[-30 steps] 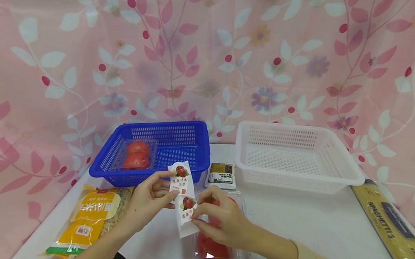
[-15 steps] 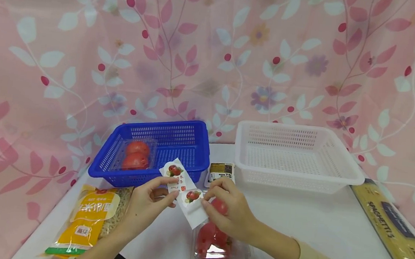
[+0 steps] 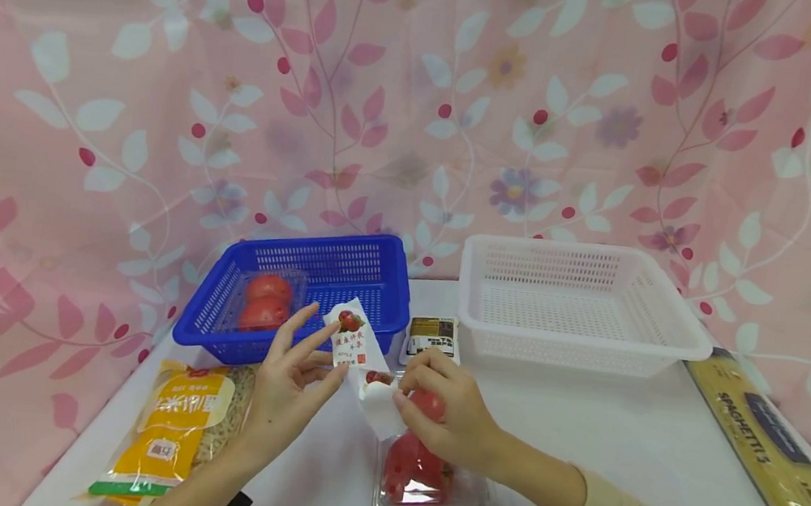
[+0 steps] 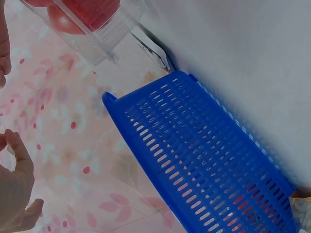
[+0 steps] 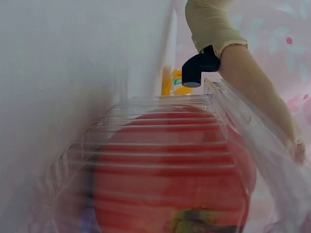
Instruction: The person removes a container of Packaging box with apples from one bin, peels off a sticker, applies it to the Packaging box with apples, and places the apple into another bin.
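Head view: a white paper label strip printed with red tomatoes [image 3: 358, 362] stands between the two hands, above the near end of a clear plastic clamshell box of red tomatoes [image 3: 421, 474] that rests on the white table [image 3: 613, 452]. The right hand [image 3: 444, 416] lies curled over the far end of that box, its fingertips pinching the lower end of the strip; whether it also presses the lid is hard to judge from here. The left hand [image 3: 289, 392] is spread with fingers straight and fanned, grasping nothing, its fingertips just beside the upper part of the strip, perhaps touching its edge. In the right wrist view the box [image 5: 170, 165] fills the frame, ribbed and see-through, a red tomato inside.

Behind the left hand sits a blue slotted plastic basket [image 3: 345, 268] holding a second clear box of tomatoes [image 3: 267, 301]; the left wrist view shows the basket's wall [image 4: 204, 165] from close by. Just right of it lies a small flat white-and-dark sachet [image 3: 432, 337], and next a white slotted plastic basket [image 3: 584, 303]. A yellow bag of noodles [image 3: 176, 426] lies at the table's left edge, well apart from a long yellow-and-dark spaghetti packet [image 3: 768, 451] at the right edge. A pink floral curtain [image 3: 420, 100] hangs behind.
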The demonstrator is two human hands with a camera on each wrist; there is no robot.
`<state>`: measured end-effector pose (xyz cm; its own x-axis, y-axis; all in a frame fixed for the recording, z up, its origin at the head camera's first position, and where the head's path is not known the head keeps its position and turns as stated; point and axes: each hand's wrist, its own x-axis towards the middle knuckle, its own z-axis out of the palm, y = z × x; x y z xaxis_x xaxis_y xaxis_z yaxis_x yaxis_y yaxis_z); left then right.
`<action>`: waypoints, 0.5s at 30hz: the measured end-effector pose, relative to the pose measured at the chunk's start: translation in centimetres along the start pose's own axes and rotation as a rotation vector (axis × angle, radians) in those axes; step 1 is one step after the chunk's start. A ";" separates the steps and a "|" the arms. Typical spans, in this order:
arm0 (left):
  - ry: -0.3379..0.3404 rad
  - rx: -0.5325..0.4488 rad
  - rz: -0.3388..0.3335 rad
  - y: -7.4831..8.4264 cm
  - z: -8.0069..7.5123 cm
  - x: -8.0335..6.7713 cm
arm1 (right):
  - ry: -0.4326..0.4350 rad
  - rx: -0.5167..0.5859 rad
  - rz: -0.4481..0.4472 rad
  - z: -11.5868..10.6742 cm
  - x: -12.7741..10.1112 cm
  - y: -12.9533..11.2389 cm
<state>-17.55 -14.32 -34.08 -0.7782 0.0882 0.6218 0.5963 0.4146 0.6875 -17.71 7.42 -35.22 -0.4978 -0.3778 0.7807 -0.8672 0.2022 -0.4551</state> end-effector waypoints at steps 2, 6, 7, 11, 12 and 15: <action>0.003 0.021 0.058 0.1 0.1 0.1 | -0.008 0.009 -0.040 0.1 0.0 0.0; -0.029 -0.012 0.157 0.0 0.4 0.1 | -0.013 0.006 -0.068 0.2 0.0 -0.1; -0.038 -0.019 0.182 0.0 0.5 0.1 | -0.013 0.005 -0.066 0.1 0.0 -0.2; -0.086 -0.048 0.240 -0.2 0.7 -0.1 | -0.016 -0.001 -0.053 0.0 -0.2 -0.2; -0.097 -0.050 0.255 -0.3 0.8 -0.2 | -0.013 0.000 -0.054 -0.1 -0.2 -0.2; -0.116 -0.058 0.294 -0.4 0.8 -0.2 | 0.006 0.000 -0.072 -0.2 -0.1 0.0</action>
<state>-17.77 -13.75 -34.81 -0.5860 0.3004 0.7526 0.8067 0.3041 0.5067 -17.63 7.69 -35.19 -0.4341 -0.3859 0.8140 -0.9008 0.1746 -0.3976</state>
